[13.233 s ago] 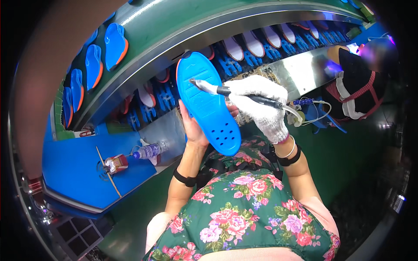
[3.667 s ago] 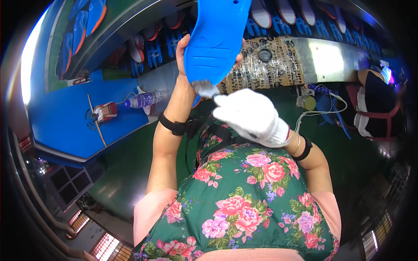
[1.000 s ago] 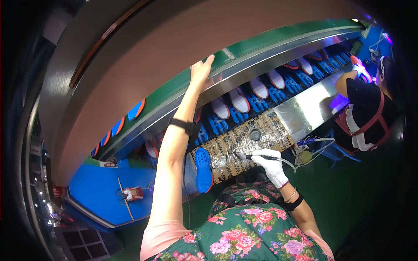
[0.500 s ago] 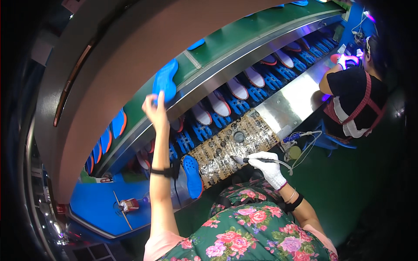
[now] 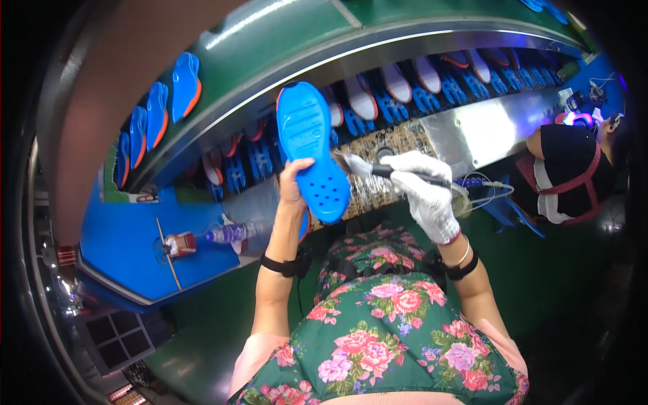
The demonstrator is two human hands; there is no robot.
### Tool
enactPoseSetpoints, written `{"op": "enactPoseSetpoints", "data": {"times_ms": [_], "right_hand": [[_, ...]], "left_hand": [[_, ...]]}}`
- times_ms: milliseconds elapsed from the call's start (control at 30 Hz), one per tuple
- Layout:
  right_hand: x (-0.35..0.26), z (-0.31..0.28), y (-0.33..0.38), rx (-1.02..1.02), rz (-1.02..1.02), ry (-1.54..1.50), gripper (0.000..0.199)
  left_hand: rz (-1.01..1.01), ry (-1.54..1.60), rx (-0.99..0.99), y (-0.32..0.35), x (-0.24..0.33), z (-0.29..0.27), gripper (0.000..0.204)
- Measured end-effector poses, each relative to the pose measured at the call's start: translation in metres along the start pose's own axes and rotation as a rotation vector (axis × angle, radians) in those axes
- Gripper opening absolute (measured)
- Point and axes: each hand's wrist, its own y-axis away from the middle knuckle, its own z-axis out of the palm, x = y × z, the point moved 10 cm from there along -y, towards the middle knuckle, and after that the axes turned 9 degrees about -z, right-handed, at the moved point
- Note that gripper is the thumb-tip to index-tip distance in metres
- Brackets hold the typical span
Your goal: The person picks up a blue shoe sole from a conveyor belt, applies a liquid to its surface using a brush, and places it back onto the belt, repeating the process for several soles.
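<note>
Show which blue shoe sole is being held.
The blue sole gripped in the bare left hand, beside the brush; the other blue soles lie unheld.

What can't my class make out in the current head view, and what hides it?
All in the head view:
Left hand: fingers hidden behind the held sole.
Held sole's far side: turned away.
Second sole: mostly covered by the left forearm and held sole.
Brush: handle partly covered by the gloved right hand.
Co-worker's item: too small, lost in purple glare.
</note>
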Motion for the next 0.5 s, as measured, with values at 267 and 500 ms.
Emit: {"op": "enactPoseSetpoints", "data": {"times_ms": [267,500], "right_hand": [[-0.034,0.045,-0.031,-0.207,-0.317,0.332,0.018],[-0.042,0.049,-0.029,-0.204,-0.487,0.461,0.019]], "left_hand": [[-0.129,0.672,-0.479,0.046,-0.060,0.082,0.091],[-0.134,0.774,-0.582,0.059,-0.050,0.113,0.110]]}}
